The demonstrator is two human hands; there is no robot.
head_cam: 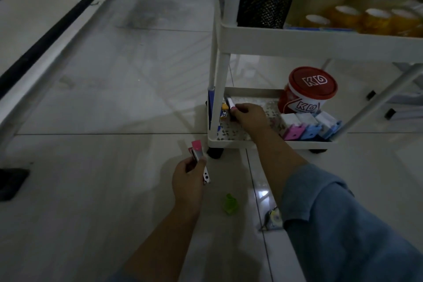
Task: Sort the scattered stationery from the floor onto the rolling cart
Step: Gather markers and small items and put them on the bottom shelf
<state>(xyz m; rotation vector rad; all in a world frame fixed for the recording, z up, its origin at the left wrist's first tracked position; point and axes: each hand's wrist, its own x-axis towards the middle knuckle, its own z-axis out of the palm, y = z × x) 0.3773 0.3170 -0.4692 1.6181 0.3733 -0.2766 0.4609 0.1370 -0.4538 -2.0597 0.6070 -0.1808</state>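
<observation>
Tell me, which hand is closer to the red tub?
Right. The right hand, holding a marker, sits in the bottom tray beside the red tub; the left hand is over the floor, gripping a pink stapler.

In the bottom tray (233,144) the tub (306,91) stands at one o'clock, small packs (309,127) just before it (at four); on the floor (114,167) at six o'clock, a small object (230,204).
</observation>
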